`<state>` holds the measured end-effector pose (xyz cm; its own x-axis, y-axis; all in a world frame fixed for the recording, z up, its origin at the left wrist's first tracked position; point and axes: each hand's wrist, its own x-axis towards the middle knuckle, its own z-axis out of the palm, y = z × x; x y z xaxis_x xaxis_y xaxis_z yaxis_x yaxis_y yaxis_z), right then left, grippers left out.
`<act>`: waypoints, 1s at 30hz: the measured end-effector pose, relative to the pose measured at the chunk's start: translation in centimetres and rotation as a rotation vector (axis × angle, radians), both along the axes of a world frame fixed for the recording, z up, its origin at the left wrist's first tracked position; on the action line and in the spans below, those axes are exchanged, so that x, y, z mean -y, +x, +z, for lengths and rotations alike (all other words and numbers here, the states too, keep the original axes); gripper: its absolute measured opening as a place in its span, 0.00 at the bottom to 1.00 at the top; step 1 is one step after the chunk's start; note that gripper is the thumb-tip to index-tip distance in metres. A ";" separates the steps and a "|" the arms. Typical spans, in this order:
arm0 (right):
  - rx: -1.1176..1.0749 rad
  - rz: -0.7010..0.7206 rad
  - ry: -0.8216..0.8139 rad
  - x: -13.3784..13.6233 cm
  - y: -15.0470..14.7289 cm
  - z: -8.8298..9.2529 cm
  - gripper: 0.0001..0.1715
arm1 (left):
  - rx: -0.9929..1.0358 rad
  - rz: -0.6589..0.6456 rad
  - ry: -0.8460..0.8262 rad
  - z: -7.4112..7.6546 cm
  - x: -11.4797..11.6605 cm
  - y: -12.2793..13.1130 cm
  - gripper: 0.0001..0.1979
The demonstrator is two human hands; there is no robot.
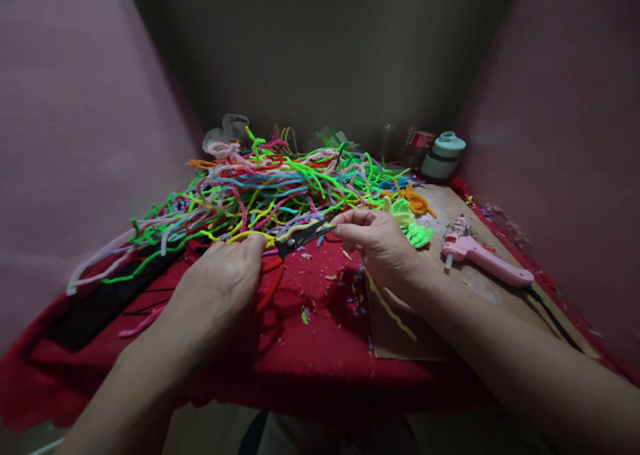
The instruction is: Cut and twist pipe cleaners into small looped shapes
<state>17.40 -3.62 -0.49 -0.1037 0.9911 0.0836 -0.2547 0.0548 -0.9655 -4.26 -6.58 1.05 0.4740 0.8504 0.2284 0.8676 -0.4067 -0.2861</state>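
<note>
My left hand (225, 275) is closed around the red handles of a pair of scissors (300, 239), whose dark blades point right. My right hand (383, 238) pinches a pale yellow pipe cleaner (393, 311) right at the blade tips. One length of it trails below the palm over the cardboard. The pinched end is small and partly covered by the fingers. Just beyond the right hand lie light yellow and green looped pipe-cleaner pieces (419, 235). A large tangled heap of coloured pipe cleaners (300, 181) spreads behind both hands.
A pink glue gun (487, 261) with a black cord lies on a cardboard sheet (415, 341) at right, near an orange pipe-cleaner shape (416, 201). A teal-lidded bottle (444, 156) stands at the back. A black strip (95, 311) lies left on the red cloth (310, 348), which bears fuzz scraps.
</note>
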 end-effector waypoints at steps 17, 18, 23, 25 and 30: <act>-0.265 0.237 -0.172 -0.1 -0.2 0.2 0.05 | -0.049 -0.030 0.036 0.1 0.7 -0.3 0.07; -0.267 0.247 -0.176 -0.1 -0.2 0.1 0.05 | -0.051 -0.038 0.039 0.1 0.8 -0.3 0.07; -0.243 0.258 -0.173 -0.3 -0.2 -0.1 0.04 | -0.056 -0.079 0.057 0.2 0.9 -0.5 0.06; -0.245 0.257 -0.177 -0.3 -0.2 -0.1 0.05 | -0.058 -0.083 0.067 0.2 1.0 -0.5 0.06; -0.227 0.277 -0.185 -0.1 -0.1 0.2 0.07 | -0.043 -0.094 0.046 0.1 0.9 -0.6 0.07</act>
